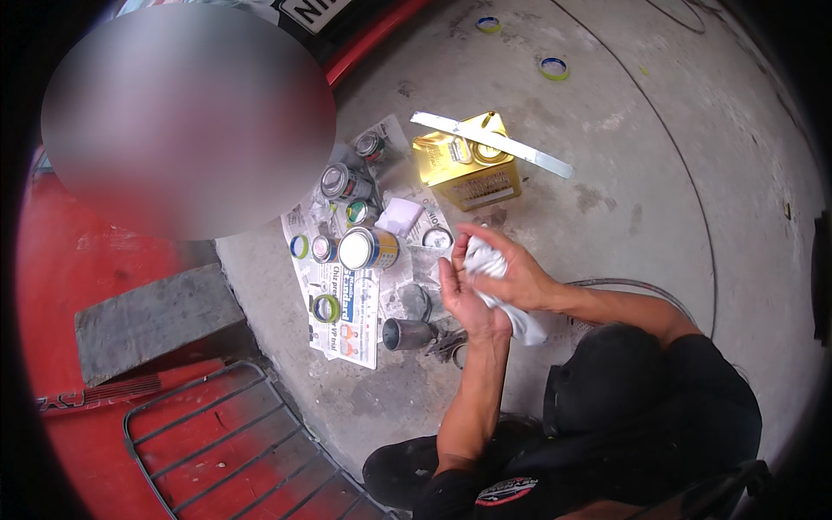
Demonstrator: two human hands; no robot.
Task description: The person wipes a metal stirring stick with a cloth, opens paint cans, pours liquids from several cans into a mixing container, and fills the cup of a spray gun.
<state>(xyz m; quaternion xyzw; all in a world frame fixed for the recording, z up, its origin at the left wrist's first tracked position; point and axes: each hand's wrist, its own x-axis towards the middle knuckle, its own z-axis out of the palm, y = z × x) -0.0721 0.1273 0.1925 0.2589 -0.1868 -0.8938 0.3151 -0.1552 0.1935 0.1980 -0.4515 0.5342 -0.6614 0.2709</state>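
Held in front of my knees, my left hand cups a crumpled white cloth, its fingers curled up. Over it, my right hand presses and grips the same cloth, whose tail hangs below both hands. Just left of them, newspaper sheets on the floor carry several cans, including a large white-lidded can, a grey can and a dark cylinder. A pale pad lies among them.
A gold square can beyond my hands has a flat metal strip across it. A hose curves along the concrete floor at right. At lower left are a grey block and a black metal rack. A blurred oval covers the upper left.
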